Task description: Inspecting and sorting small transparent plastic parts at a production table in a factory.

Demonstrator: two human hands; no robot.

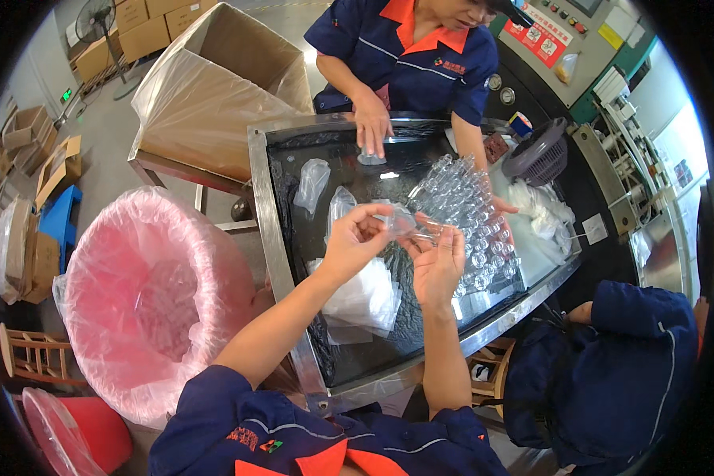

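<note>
Above the dark tabletop (408, 313), my left hand (355, 244) pinches a small clear plastic bag (402, 221) between thumb and fingers. My right hand (436, 268) is closed at the bag's right side; whether it also grips a clear part there cannot be made out. Beneath my left forearm lies a loose stack of flat clear bags (363, 297). Rows of clear, knobbed plastic pieces (460, 198) spread just beyond and right of my right hand. Two crumpled clear bags, one a filled-looking bag (312, 184), rest at the table's left side.
Across the table a co-worker (408, 59) presses one hand on a small clear item (370, 158). A pink-lined bin (206, 317) stands left, a lined carton (214, 103) behind it. A grey basket (538, 155) is at far right; another person (611, 373) sits near right.
</note>
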